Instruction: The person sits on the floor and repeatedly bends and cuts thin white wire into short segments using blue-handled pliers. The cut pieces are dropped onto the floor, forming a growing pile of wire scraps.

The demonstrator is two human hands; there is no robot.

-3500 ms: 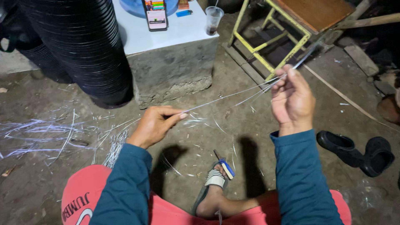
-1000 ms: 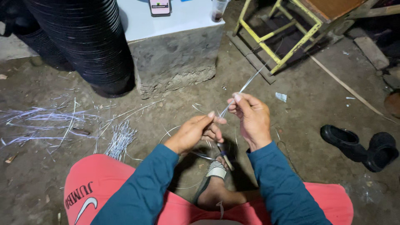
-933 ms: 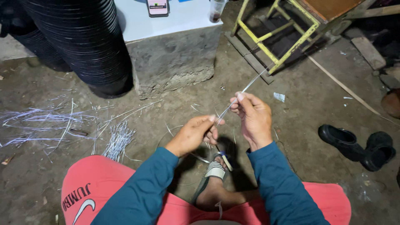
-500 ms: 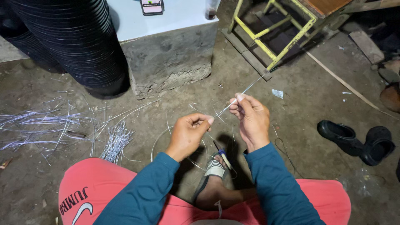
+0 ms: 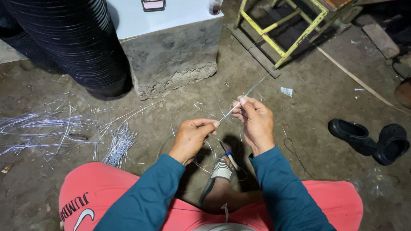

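Left hand: the left hand [image 5: 191, 137] is curled into a loose fist, thumb and forefinger pinched shut on the near end of the thin strip [image 5: 239, 99].
Right hand: the right hand [image 5: 255, 121] is closed, fingertips pinching the same strip just beside the left hand's pinch.
Thin strip: pale and narrow, it runs up and away from the two hands toward the yellow stool frame [image 5: 286, 30]; its far end hangs free in the air. A faint loop [image 5: 165, 145] curves below the left hand, above the sandalled foot [image 5: 219, 173].
Surroundings: loose cut strips [image 5: 64, 132] lie on the dirt floor to the left; a concrete block [image 5: 171, 60] and a stack of black rings [image 5: 81, 42] stand ahead; black shoes [image 5: 370, 139] lie to the right.
Risk, slip: the pinches sit close together, so uneven tension could probably pull the strip out of one grip.
Risk, kink: a sharp bend between the fingertips would likely crease or snap the strip.
Risk, edge: a thin strip drawn through bare fingers may cut skin.
Risk, snag: the free end could catch on the stool frame.
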